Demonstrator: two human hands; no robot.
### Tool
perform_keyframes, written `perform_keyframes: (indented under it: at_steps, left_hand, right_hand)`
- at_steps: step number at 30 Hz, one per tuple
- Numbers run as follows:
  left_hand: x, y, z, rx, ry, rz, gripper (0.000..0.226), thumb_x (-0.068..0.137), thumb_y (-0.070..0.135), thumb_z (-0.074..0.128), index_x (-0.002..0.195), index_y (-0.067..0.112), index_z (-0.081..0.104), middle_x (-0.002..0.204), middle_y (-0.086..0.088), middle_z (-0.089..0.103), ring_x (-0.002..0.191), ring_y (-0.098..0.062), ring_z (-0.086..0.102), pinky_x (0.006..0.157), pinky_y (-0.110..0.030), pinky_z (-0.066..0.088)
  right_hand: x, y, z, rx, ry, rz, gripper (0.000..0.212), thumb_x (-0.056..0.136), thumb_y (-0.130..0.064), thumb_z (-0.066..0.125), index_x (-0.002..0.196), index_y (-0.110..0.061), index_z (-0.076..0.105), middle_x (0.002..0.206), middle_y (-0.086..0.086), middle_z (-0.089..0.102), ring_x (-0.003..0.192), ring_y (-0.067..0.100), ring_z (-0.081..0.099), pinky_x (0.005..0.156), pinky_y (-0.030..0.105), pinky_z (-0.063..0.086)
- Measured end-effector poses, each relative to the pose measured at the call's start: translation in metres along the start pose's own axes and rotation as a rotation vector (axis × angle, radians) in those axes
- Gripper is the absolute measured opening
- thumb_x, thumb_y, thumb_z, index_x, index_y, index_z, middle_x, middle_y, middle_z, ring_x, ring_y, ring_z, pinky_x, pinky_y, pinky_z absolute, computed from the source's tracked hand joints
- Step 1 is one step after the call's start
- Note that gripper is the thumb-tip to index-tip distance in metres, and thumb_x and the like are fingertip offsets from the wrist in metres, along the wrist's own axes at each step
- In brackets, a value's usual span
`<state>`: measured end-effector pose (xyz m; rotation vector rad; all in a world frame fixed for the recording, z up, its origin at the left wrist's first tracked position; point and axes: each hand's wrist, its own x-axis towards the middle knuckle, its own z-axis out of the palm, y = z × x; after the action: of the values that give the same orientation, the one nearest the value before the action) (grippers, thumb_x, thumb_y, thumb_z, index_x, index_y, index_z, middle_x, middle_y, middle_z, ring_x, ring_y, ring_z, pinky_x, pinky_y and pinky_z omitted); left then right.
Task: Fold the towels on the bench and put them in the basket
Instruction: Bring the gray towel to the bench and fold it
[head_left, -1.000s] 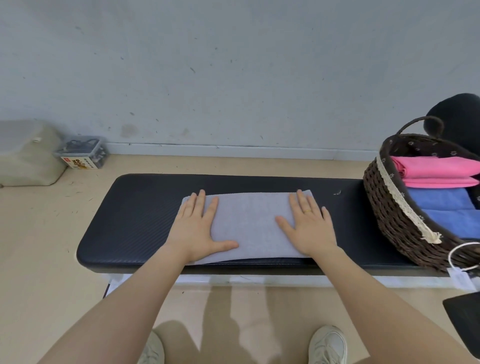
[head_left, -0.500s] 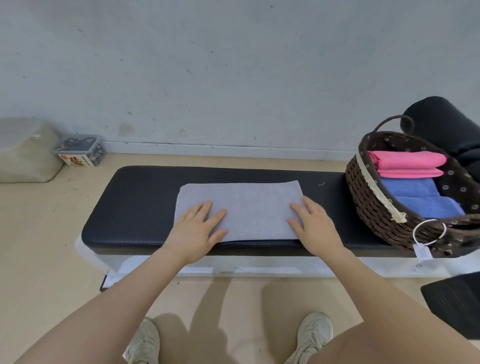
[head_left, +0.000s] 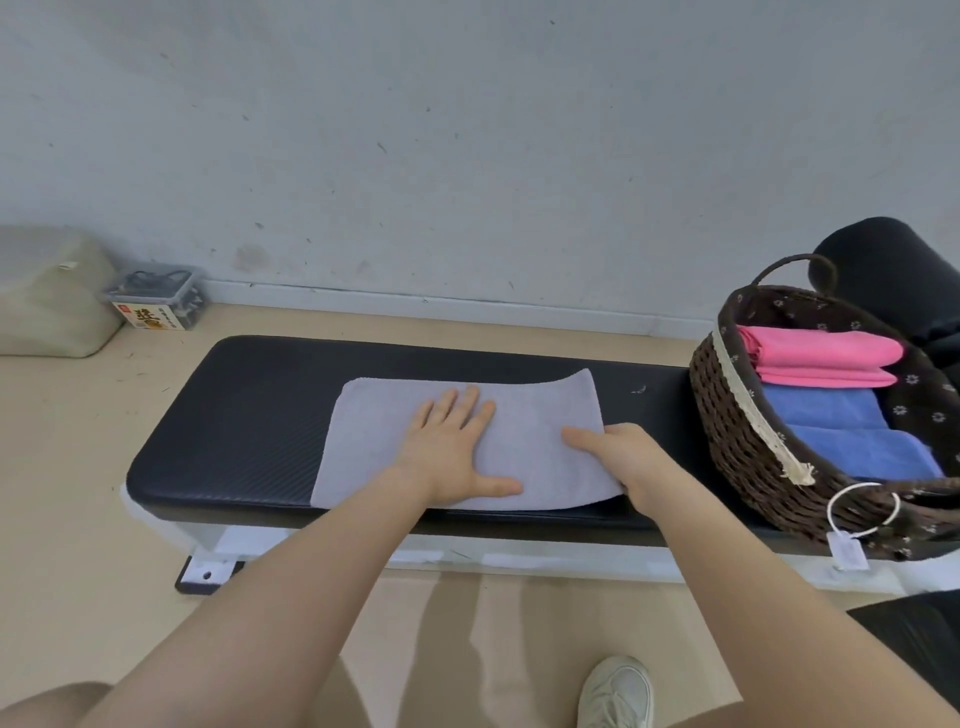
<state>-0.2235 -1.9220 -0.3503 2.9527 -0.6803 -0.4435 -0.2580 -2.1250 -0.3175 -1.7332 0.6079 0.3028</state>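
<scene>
1. Towel status: one grey towel (head_left: 467, 441) lies on the black bench (head_left: 249, 410), about mid-length and closer to the near edge. Its near edge reaches the bench's near edge.
2. Your left hand (head_left: 452, 452) lies flat on the middle of the towel, palm down. Fingers are straight and slightly spread, pointing far; the thumb is stretched right along the cloth.
3. Your right hand (head_left: 618, 452) is at the towel's right edge. The thumb lies on top of the cloth, pointing left. The other fingers are hidden behind the hand and the cloth edge, so you can't tell how far they curl underneath. It looks like a pinch on that edge.
4. The towel's far right corner is lifted off the bench and curls upward. The left part lies flat.
5. Basket (head_left: 737, 436) sits on the right end of the bench, well apart from the grey towel. It is dark brown wicker with a pale trim strip and a loop handle at the far side.
6. In the basket: folded pink towels (head_left: 821, 353) at the far end, folded blue towels (head_left: 841, 431) nearer you. A white ring with a tag (head_left: 860, 514) hangs on the near rim.
7. Floor, far left: a clear plastic box (head_left: 156, 301) against the wall, and a pale bag (head_left: 52, 296) left of it.
8. One white shoe (head_left: 615, 693) shows at the bottom, near side of the bench.
</scene>
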Motion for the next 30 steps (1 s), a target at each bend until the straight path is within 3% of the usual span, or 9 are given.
perform_keyframes:
  at_steps: [3,8,11,13,17,20,23,26,30]
  left_hand:
    - [0.008,0.008,0.006,-0.005,0.012,0.011,0.107,0.072,0.082,0.04,0.149,0.028,-0.01,0.157,0.003,-0.02,0.145,-0.023,-0.018,0.117,-0.044,-0.01]
    - [0.02,0.027,0.006,-0.071,0.041,0.061,0.106,0.073,0.079,0.043,0.149,0.028,-0.009,0.157,0.002,-0.018,0.145,-0.024,-0.017,0.117,-0.044,-0.01]
    - [0.017,0.018,-0.001,-0.345,0.062,0.139,0.099,0.078,0.067,0.053,0.151,0.025,0.002,0.159,0.002,-0.008,0.146,-0.021,-0.007,0.12,-0.039,-0.001]
    - [0.007,-0.001,-0.012,-0.55,0.174,0.161,0.085,0.083,0.057,0.055,0.15,0.022,0.017,0.159,0.002,0.006,0.146,-0.018,0.008,0.119,-0.034,0.011]
    - [-0.026,-0.054,-0.024,-0.432,0.464,0.003,0.047,0.094,0.035,0.048,0.138,0.019,0.042,0.135,-0.002,0.046,0.126,-0.02,0.041,0.102,-0.031,0.033]
    - [-0.046,-0.087,-0.014,-0.647,0.343,-0.115,0.031,0.096,0.02,0.042,0.125,0.019,0.054,0.106,0.001,0.062,0.098,-0.015,0.057,0.077,-0.022,0.041]
    - [-0.053,-0.098,-0.003,-0.922,0.292,-0.171,0.031,0.097,0.014,0.037,0.121,0.019,0.056,0.092,0.009,0.066,0.092,-0.012,0.061,0.079,-0.022,0.047]
    - [-0.055,-0.095,-0.004,-1.036,0.343,-0.205,0.033,0.098,0.023,0.038,0.13,0.023,0.049,0.092,0.001,0.068,0.088,-0.019,0.063,0.082,-0.033,0.049]
    - [-0.054,-0.086,-0.009,-0.878,0.346,-0.17,0.039,0.096,0.036,0.043,0.134,0.028,0.043,0.081,-0.009,0.064,0.073,-0.018,0.056,0.064,-0.029,0.042]
  right_hand:
    - [0.0,-0.001,-0.008,0.049,0.017,-0.021,0.006,0.088,-0.014,0.061,0.093,-0.015,0.059,0.101,0.009,0.066,0.089,0.026,0.064,0.075,0.037,0.055]
    - [-0.012,-0.026,-0.007,0.117,0.009,-0.11,0.03,0.088,-0.007,0.056,0.116,-0.015,0.053,0.109,0.008,0.062,0.099,0.026,0.06,0.084,0.042,0.052]
    - [-0.028,-0.05,0.017,0.016,-0.037,-0.263,0.03,0.089,-0.008,0.055,0.117,-0.019,0.052,0.109,0.006,0.062,0.099,0.02,0.06,0.088,0.037,0.052]
    - [-0.037,-0.065,0.042,-0.071,-0.046,-0.346,0.033,0.091,-0.014,0.054,0.122,-0.025,0.048,0.097,0.003,0.062,0.086,0.015,0.061,0.078,0.031,0.052]
    - [-0.037,-0.075,0.103,-0.45,0.052,-0.495,0.025,0.091,-0.016,0.048,0.115,-0.021,0.048,0.076,0.002,0.054,0.064,0.017,0.051,0.057,0.026,0.04]
    - [-0.033,-0.067,0.15,-0.496,0.027,-0.463,0.028,0.09,-0.011,0.044,0.118,-0.012,0.046,0.08,0.002,0.052,0.064,0.017,0.05,0.055,0.025,0.038]
    - [-0.03,-0.059,0.181,-0.514,0.015,-0.444,0.03,0.093,-0.008,0.043,0.122,-0.011,0.042,0.074,-0.002,0.049,0.058,0.012,0.048,0.043,0.018,0.035]
    - [-0.028,-0.051,0.193,-0.542,-0.034,-0.403,0.039,0.097,-0.019,0.043,0.134,-0.01,0.037,0.097,0.008,0.061,0.083,0.023,0.06,0.071,0.032,0.054]
    - [-0.027,-0.045,0.172,-0.551,-0.023,-0.465,0.041,0.099,-0.015,0.035,0.14,-0.013,0.039,0.13,0.01,0.055,0.115,0.025,0.054,0.097,0.03,0.043]
